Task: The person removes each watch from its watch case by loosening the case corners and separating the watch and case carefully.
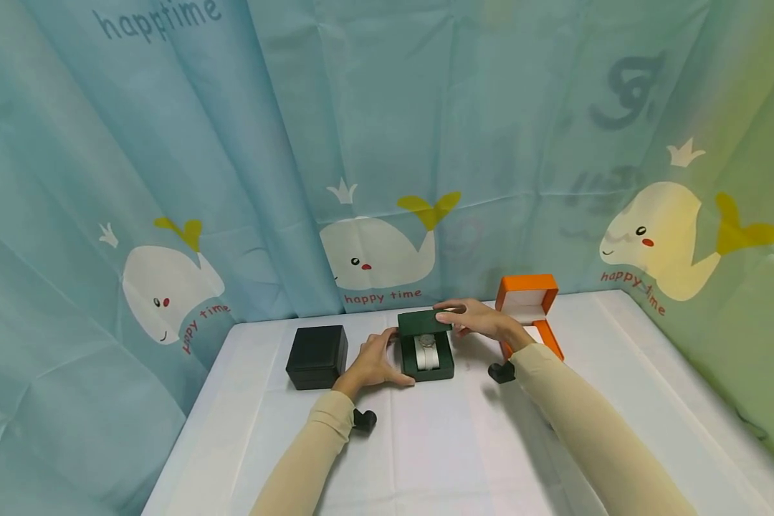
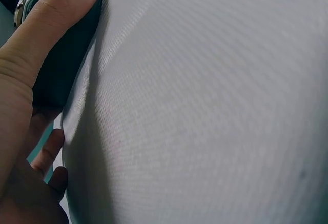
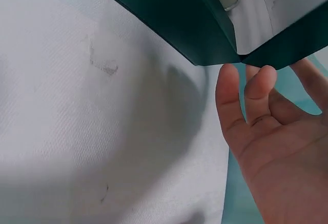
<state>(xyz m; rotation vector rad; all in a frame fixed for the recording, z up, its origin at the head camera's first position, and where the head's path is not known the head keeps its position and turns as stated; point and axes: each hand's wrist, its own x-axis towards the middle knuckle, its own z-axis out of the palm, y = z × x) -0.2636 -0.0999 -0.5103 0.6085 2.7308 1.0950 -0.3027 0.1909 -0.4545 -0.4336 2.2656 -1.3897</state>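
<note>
A green watch box (image 1: 433,375) sits on the table with its lid (image 1: 418,323) partly raised. A watch (image 1: 427,342) on a white cushion shows inside. My left hand (image 1: 370,362) grips the base, its thumb (image 2: 64,3) against the front wall and the fingers around the left side. At the lid's right edge my right hand (image 1: 480,320) holds on, thumb in front and fingers behind. The right wrist view shows fingertips (image 3: 261,83) right at the lid's edge, near the hinge, and the pale lining inside the box.
Left of the green box stands a closed black box (image 1: 316,357). To the right, an orange box (image 1: 527,284) stands open, partly hidden by my right forearm. A white cloth covers the table (image 1: 426,459), and a blue whale-print curtain (image 1: 374,143) hangs close behind.
</note>
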